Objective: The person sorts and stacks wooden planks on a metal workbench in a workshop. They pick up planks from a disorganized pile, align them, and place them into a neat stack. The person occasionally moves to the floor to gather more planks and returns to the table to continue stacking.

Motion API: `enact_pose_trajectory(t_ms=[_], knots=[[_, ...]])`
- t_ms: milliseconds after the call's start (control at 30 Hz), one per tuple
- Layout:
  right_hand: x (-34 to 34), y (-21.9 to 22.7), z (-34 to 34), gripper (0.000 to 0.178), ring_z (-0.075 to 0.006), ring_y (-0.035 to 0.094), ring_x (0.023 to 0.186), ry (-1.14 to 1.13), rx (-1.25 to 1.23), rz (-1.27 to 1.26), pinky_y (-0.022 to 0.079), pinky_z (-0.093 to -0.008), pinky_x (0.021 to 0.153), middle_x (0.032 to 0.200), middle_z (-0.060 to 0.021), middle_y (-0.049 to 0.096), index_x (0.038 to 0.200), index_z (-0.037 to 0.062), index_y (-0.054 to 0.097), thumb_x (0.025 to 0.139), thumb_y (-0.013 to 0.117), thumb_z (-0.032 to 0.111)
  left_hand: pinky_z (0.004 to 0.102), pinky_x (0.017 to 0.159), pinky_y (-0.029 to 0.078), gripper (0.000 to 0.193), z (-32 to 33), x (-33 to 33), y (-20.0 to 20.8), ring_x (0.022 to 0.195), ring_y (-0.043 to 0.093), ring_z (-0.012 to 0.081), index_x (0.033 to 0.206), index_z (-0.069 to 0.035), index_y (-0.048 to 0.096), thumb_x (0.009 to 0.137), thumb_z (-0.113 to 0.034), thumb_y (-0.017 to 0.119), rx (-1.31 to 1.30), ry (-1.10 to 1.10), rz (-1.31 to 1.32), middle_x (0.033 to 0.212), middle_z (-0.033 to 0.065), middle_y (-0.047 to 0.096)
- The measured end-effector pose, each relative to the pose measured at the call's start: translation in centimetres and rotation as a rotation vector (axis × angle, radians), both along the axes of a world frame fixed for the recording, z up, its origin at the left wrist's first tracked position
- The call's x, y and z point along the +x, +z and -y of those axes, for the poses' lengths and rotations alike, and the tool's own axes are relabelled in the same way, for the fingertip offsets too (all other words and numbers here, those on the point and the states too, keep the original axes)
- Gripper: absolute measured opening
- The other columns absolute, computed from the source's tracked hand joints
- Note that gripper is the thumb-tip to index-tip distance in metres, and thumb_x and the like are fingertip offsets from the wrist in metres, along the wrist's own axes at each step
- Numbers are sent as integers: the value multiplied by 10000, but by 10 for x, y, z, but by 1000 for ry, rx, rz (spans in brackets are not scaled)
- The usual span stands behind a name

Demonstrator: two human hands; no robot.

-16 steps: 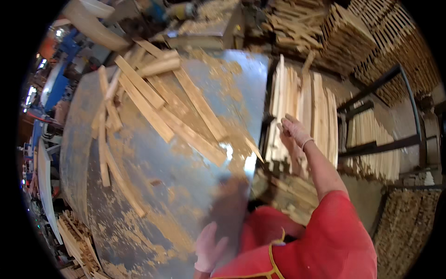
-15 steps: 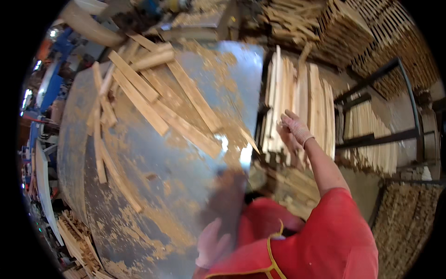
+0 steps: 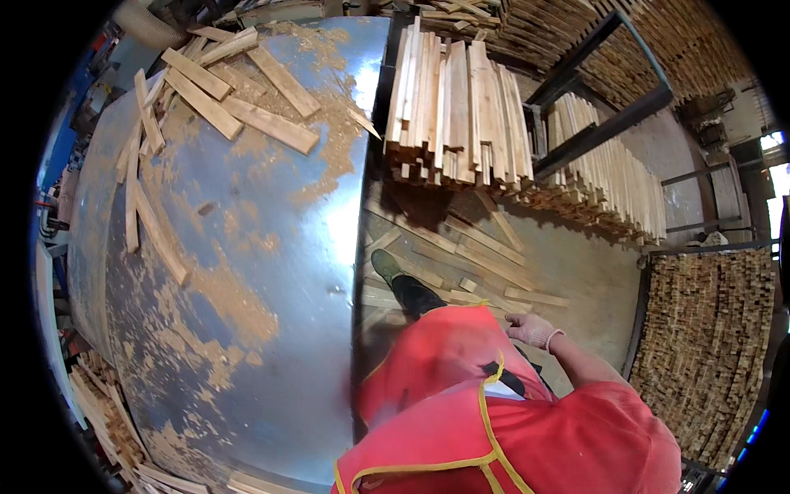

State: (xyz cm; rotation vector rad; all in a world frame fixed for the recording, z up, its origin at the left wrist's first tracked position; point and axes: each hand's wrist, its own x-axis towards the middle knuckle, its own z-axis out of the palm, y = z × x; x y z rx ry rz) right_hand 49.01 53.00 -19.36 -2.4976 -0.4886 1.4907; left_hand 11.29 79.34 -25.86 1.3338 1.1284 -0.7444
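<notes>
A dark metal frame point(image 3: 607, 132) stands at 2 o'clock, with stacked rows of wood point(image 3: 592, 41) beyond it toward 1; a bright patch point(image 3: 776, 181) glows near 3, and a tall stack of wood ends point(image 3: 704, 354) rises toward 4; a jumbled scrap heap point(image 3: 97, 403) lies at 8, blue machinery point(image 3: 59, 146) between 9 and 10

Right gloved hand point(image 3: 532, 329) at 4 o'clock, beside yellow-trimmed red apron point(image 3: 428, 420); grip hard to tell. Wooden slats point(image 3: 271, 123) loose on sawdust-strewn metal tabletop point(image 3: 288, 354), 10–11 o'clock. Stacked wood strips point(image 3: 457, 107), 1 o'clock. Offcuts point(image 3: 490, 263) on floor, near centre.
</notes>
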Motion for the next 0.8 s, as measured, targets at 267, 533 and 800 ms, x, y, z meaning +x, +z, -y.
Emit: enact_pose_trajectory(t_ms=[267,533,800], knots=[[19,54,17,713,-367,688,1236,26,43,112,525,-422,1050,1345,-263,695,1482,-19,556,938,691,422,383,1073,503,440,100,-18,-64,1244,662,274,1390,-39,651,1020,-266,580,93,-15,8,1300,154,704],[65,43,85,689,-354,701,1189,110,10,16,530,-415,1014,1265,-226,732,1496,38,555,940,688,422,387,1066,504,419,197,1,-75,1237,660,270,1366,-29,661,1028,-262,578,81,68,-13,1309,153,703],[182,-26,306,753,-352,716,1154,79,-151,29,535,-413,1004,1252,-235,741,1501,-28,542,916,701,419,390,1059,505,400,369,38,-12,1230,657,265,1342,-19,671,1036,-258,577,-397,259,48,1319,152,702]])
